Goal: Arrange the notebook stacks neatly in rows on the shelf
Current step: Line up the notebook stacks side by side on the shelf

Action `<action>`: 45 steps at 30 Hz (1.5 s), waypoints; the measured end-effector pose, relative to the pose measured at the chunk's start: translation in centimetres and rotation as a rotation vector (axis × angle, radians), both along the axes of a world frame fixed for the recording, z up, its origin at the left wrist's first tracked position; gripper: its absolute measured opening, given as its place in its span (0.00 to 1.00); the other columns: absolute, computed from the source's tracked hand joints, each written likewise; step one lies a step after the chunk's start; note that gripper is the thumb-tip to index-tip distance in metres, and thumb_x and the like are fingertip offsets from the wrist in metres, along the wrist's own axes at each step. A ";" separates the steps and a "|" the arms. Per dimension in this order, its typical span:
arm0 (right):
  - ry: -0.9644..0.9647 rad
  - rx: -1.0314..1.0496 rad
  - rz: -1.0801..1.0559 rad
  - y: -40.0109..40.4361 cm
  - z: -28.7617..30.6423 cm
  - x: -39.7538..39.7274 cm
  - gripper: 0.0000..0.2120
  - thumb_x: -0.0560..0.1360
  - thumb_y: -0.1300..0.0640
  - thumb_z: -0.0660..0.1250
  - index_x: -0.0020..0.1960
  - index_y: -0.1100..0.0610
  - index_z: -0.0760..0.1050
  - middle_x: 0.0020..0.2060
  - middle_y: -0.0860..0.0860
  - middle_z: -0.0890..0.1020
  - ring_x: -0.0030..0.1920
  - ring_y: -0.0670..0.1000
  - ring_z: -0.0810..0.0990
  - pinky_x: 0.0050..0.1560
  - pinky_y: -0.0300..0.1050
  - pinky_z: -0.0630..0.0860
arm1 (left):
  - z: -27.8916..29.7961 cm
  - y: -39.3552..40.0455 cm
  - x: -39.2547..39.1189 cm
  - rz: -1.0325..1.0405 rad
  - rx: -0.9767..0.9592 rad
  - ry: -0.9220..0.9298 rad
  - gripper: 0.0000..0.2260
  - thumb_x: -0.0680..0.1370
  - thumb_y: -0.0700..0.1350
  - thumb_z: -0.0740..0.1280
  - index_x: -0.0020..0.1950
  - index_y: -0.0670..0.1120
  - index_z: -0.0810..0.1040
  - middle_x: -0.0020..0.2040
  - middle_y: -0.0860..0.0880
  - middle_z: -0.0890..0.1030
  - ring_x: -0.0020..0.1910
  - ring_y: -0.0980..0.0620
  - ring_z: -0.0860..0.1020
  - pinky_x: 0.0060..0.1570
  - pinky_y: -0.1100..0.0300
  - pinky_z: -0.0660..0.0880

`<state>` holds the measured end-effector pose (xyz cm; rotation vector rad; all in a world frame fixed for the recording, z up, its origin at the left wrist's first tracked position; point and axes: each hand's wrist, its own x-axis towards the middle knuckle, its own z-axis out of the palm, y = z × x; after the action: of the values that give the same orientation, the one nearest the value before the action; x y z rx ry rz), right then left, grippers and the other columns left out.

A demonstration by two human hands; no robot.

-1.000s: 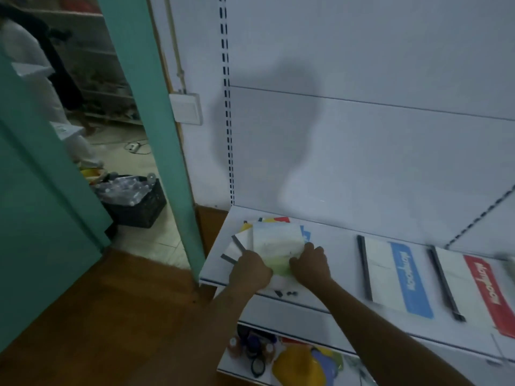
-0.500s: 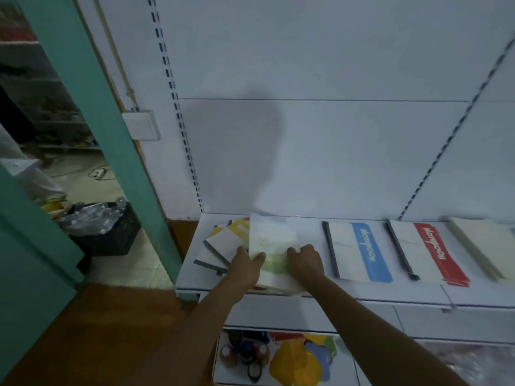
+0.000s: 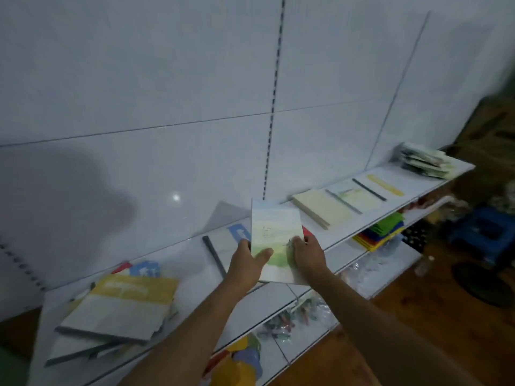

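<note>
Both hands hold one small pastel-landscape notebook stack [image 3: 274, 238] by its near end: the left hand [image 3: 245, 264] grips the lower left corner with the thumb laid across the cover, and the right hand [image 3: 308, 257] grips the lower right edge, fingers curled round it. The stack is tilted up off the white shelf [image 3: 195, 263], its long axis running away from the person toward the back wall, so all of its length lies beyond the grip and the far end hangs unsupported over the blue-banded notebook [image 3: 237, 235] and a red-edged one mostly hidden behind it. The hands are about equally near, one on each side, so the lowering should stay square if both drop together (my reading only). To the left lies an untidy pile topped by a yellow-banded notebook [image 3: 125, 305]; to the right, a cream stack [image 3: 322, 207] and further stacks toward the shelf end. Compared with half a second ago, the landscape stack has been lifted clear of the left pile and carried rightward, and the view has swung right along the shelf.
</note>
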<state>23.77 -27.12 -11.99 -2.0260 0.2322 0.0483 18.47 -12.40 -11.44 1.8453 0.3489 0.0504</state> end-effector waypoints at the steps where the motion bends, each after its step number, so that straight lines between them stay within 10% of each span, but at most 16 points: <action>1: -0.009 0.004 -0.051 -2.2 0.1 -0.1 0.10 0.77 0.50 0.57 0.54 0.54 0.71 0.46 0.52 0.78 0.41 0.48 0.76 0.38 0.41 0.69 | -0.1 -1.9 0.5 -0.046 -0.011 0.006 0.14 0.75 0.50 0.70 0.52 0.44 0.69 0.50 0.45 0.79 0.46 0.48 0.79 0.43 0.52 0.80; 15: -0.008 -0.013 -0.468 -31.1 -0.8 0.7 0.14 0.79 0.50 0.56 0.61 0.56 0.67 0.49 0.55 0.77 0.47 0.56 0.78 0.47 0.53 0.78 | 1.0 -29.1 6.0 -0.507 -0.053 0.066 0.13 0.78 0.53 0.64 0.56 0.48 0.68 0.49 0.45 0.78 0.34 0.45 0.83 0.25 0.57 0.78; 25: 0.005 0.017 -0.496 -46.6 -0.6 6.4 0.20 0.78 0.52 0.57 0.66 0.60 0.67 0.58 0.56 0.75 0.45 0.53 0.76 0.35 0.43 0.71 | 0.9 -45.0 13.7 -0.530 0.154 -0.004 0.13 0.82 0.52 0.54 0.53 0.44 0.71 0.48 0.43 0.77 0.44 0.46 0.79 0.22 0.64 0.70; 37: 0.048 -0.011 -0.398 -52.8 -3.1 19.9 0.11 0.78 0.55 0.58 0.54 0.62 0.71 0.50 0.58 0.76 0.48 0.56 0.75 0.48 0.49 0.72 | -1.8 -50.2 27.1 -0.469 0.299 -0.040 0.19 0.83 0.50 0.53 0.34 0.46 0.67 0.32 0.49 0.71 0.30 0.54 0.69 0.30 0.58 0.63; 45: 0.043 -0.010 -0.209 -50.2 -2.5 35.5 0.17 0.77 0.54 0.59 0.64 0.57 0.67 0.48 0.55 0.75 0.40 0.50 0.75 0.36 0.44 0.72 | -2.9 -46.8 39.8 -0.298 0.287 -0.010 0.18 0.81 0.50 0.59 0.34 0.43 0.70 0.35 0.43 0.78 0.37 0.46 0.75 0.37 0.57 0.67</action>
<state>59.27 -77.29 -14.50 -2.0018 0.4712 -0.0404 58.28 -59.16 -14.29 2.1624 0.0575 -0.1008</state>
